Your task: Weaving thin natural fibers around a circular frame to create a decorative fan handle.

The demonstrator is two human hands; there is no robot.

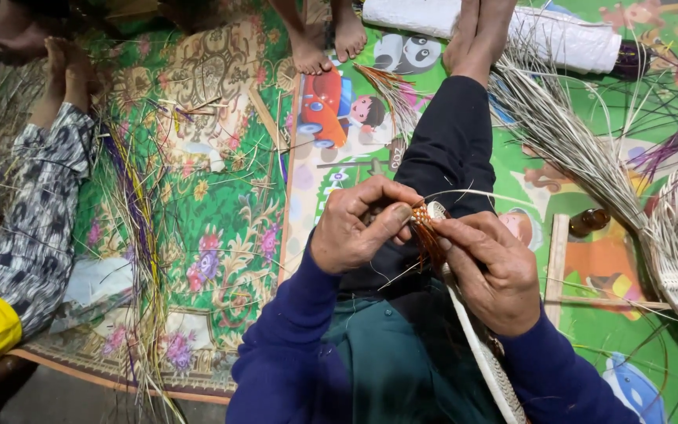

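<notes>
At frame centre, an orange-and-white woven strip [431, 228] is pinched between the left hand [359, 224] and right hand [492, 271], fingers clamped on it. A bundle of pale reeds [566, 137] is seen at two o'clock.

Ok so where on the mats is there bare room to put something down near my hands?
Barest is the floral mat between the dyed straw bundle and your left hand. The cartoon mat above that hand is also open. Right of your right hand it's crowded: pale straw, wooden stick, small bottle.
</notes>
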